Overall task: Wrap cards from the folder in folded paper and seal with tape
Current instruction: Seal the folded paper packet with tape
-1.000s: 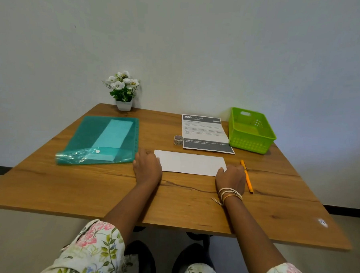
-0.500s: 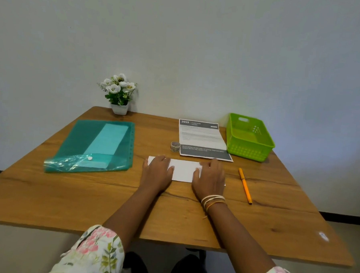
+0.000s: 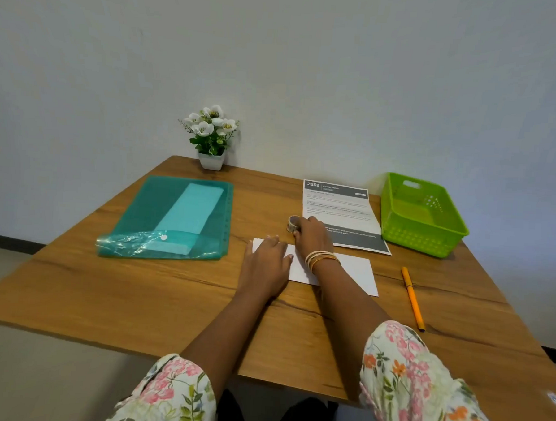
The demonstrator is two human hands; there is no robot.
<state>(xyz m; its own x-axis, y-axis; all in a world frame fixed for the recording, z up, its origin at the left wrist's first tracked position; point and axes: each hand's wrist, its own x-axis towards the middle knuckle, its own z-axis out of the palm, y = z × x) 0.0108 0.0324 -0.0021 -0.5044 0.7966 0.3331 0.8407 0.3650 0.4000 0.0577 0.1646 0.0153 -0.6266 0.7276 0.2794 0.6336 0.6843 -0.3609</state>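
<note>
Folder (image 3: 166, 217) lies left of folded paper (image 3: 338, 271) on worktop (image 3: 137, 293). Left hand (image 3: 266, 261) flat, pinning paper's left end. Right hand (image 3: 312, 234) pinches tape roll (image 3: 292, 223) just beyond paper. Risk: lifted pressure lets fold spring open.

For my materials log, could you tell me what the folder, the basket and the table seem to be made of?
Folder: thin translucent teal plastic, glossy; its flap crinkles and shines.
Basket: rigid lime-green plastic, with moulded holes.
Table: wood or wood-look laminate; matt, with visible grain.
</note>
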